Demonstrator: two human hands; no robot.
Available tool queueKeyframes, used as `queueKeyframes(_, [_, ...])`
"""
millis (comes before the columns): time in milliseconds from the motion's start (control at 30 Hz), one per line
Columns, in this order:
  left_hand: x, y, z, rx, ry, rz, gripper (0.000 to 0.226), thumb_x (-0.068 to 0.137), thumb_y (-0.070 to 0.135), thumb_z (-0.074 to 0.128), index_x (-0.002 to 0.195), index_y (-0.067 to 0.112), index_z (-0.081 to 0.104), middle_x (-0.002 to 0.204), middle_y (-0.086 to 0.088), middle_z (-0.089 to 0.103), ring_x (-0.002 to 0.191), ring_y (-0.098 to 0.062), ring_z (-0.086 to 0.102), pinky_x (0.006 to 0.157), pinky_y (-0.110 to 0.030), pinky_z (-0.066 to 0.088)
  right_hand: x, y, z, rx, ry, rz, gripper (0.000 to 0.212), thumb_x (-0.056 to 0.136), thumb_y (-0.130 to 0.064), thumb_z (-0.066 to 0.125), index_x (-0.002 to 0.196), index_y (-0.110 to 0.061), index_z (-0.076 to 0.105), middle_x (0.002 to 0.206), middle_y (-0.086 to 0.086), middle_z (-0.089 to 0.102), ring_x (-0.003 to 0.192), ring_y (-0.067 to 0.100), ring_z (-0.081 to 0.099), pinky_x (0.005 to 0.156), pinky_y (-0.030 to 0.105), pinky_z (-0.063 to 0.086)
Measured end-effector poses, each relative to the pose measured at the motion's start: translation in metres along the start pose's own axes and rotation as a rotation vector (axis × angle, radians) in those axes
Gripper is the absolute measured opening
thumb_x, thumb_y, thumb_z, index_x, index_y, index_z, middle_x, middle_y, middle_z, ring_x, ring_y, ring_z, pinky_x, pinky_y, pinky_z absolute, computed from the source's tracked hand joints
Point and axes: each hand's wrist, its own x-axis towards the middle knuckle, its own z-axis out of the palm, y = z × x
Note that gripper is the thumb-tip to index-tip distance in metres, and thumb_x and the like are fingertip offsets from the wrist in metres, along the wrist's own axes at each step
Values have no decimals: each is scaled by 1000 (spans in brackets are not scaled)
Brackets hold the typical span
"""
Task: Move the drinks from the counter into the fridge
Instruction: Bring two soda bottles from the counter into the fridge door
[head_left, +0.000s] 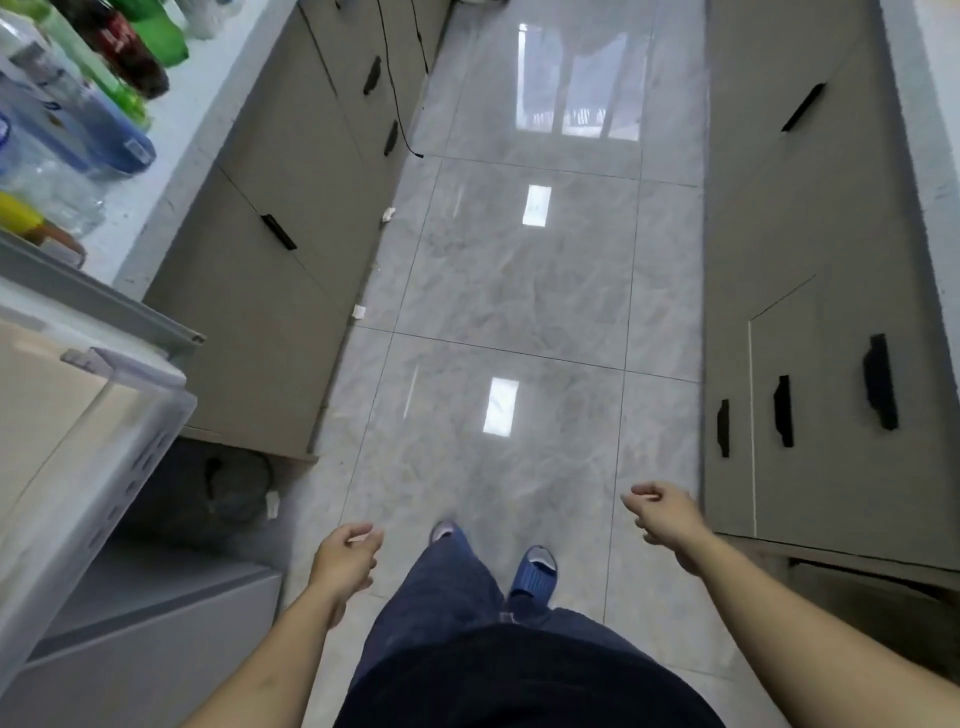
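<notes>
Several drink bottles stand on the pale counter (171, 135) at the upper left: a dark cola bottle (130, 49), green bottles (166, 31), a blue-labelled water bottle (98, 124) and a yellow-capped one (21, 215). The open fridge's clear plastic drawer (88, 467) juts out at the left edge, below the counter. My left hand (345, 558) hangs low over the floor with loosely curled fingers and holds nothing. My right hand (662, 512) hangs likewise on the right, empty.
A glossy grey tiled floor (519, 286) runs ahead between two rows of beige cabinets (291, 218) with black handles. A black cable (400, 104) dangles down the left cabinets. My legs and blue slippers (535, 571) are below.
</notes>
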Motion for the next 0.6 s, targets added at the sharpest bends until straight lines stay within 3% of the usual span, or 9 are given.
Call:
queueKeyframes(167, [47, 29, -5, -50, 39, -110, 25, 97, 22, 60, 119, 10, 59, 107, -13, 66, 84, -28, 58, 75, -37, 50, 56, -99, 10, -9, -65, -81, 27, 90, -24, 69, 113, -12, 60, 87, 5, 63, 75, 22, 60, 64, 31, 50])
queueKeyframes(367, [108, 115, -14, -143, 65, -197, 23, 97, 22, 58, 117, 10, 59, 107, -12, 66, 92, -30, 61, 79, -40, 52, 110, -192, 17, -101, -64, -63, 27, 89, -28, 69, 112, -14, 61, 94, 7, 66, 81, 24, 64, 66, 33, 53])
queueKeyframes(500, [142, 198, -25, -230, 70, -133, 17, 94, 22, 59, 110, 15, 61, 104, -9, 68, 86, -25, 62, 78, -37, 54, 140, -251, 17, -194, -66, -71, 24, 91, -28, 68, 110, -14, 62, 93, 9, 67, 84, 29, 66, 67, 36, 54])
queueKeyframes(600, [167, 264, -35, -329, 87, -81, 16, 90, 24, 61, 105, 18, 64, 95, -5, 68, 78, -19, 60, 68, -31, 53, 168, -299, 20, -242, -90, -88, 24, 91, -25, 69, 109, -10, 64, 82, 7, 64, 69, 24, 56, 58, 31, 47])
